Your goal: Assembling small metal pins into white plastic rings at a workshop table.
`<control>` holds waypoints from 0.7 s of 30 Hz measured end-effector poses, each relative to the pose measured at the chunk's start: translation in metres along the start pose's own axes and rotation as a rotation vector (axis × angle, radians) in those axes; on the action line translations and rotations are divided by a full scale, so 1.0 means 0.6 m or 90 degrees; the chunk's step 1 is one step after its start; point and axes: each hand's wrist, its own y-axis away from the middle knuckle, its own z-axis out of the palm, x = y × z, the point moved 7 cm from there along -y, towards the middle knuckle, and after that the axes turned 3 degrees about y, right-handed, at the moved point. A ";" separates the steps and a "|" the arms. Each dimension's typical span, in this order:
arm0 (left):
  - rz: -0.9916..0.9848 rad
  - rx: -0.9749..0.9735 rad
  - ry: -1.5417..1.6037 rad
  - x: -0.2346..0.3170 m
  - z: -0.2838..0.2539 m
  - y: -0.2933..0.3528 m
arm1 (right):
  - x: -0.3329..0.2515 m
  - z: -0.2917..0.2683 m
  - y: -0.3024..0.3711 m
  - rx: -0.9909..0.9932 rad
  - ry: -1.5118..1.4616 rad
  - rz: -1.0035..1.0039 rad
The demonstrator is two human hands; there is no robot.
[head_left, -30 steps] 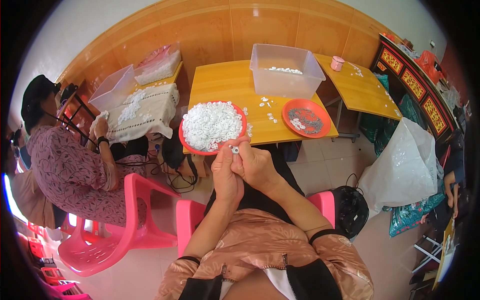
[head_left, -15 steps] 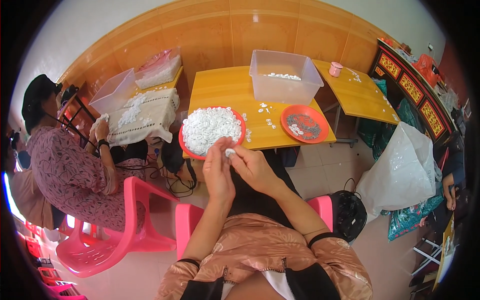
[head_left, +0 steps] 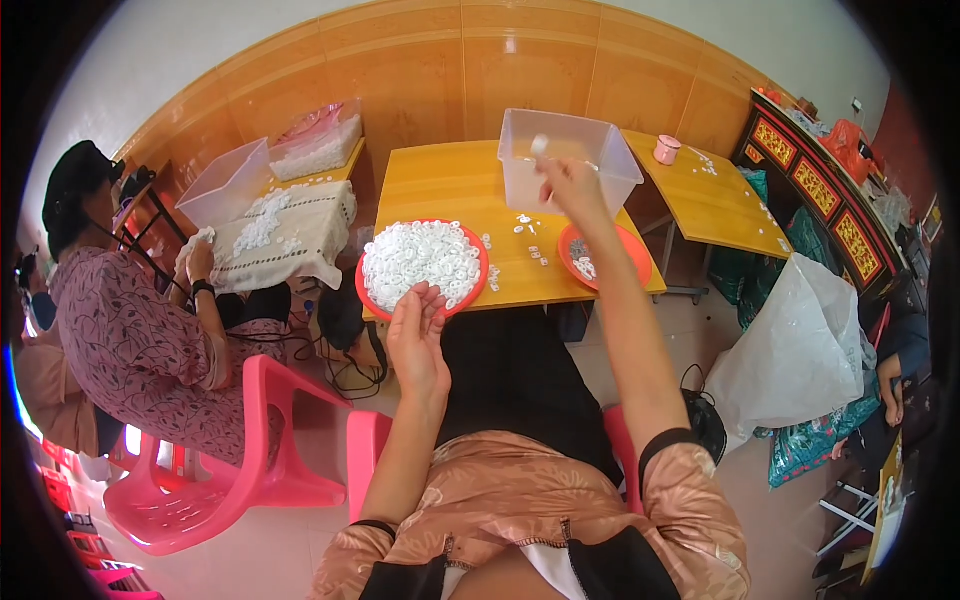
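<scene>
Left hand (head_left: pixel 418 345), loosely cupped at the centre of the frame, thumb near the fingers; whether a small piece is tucked inside cannot be told; right hand (head_left: pixel 572 190), raised at upper centre, fingers partly curled; a blurred white piece (head_left: pixel 540 145) shows just beyond its fingertips, and whether it is gripped or free of them cannot be made out. Nearest, at lower centre, lie the dark trousers (head_left: pixel 520 390) of the wearer; a pink chair (head_left: pixel 368 450) shows on either side, most of it hidden by the body; a black object (head_left: pixel 708 425) at lower right is partly covered by the right arm, its kind unclear. Just beyond, a red bowl (head_left: pixel 362 280) holds a heaped mass of white pieces (head_left: pixel 418 258); the left fingertips overlap its near rim, contact uncertain. To the right, a red plate (head_left: pixel 645 262) bears small grey parts (head_left: pixel 577 248) and a few white pieces; the right forearm hides much of it. Loose pieces (head_left: pixel 533 256) lie between bowl and plate on the yellow table (head_left: pixel 430 180); behind them stands a clear bin (head_left: pixel 520 180), its contents largely masked by the right hand. At left, a co-worker (head_left: pixel 150 310) sits by a cloth-covered surface (head_left: pixel 310 225), the hands hard to make out; farther off, at upper right, a pink cup (head_left: pixel 667 150) stands on a second table (head_left: pixel 715 195); the fisheye's dark rim cuts off both sides.
</scene>
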 end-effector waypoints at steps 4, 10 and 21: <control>0.037 0.013 0.014 0.016 -0.012 -0.009 | 0.023 -0.018 -0.038 0.038 0.033 -0.052; 0.041 0.041 0.025 0.033 -0.031 -0.025 | 0.151 0.044 0.013 -0.065 0.288 -0.089; 0.077 0.059 0.036 0.057 -0.045 -0.037 | 0.156 0.156 0.151 -0.166 0.247 -0.133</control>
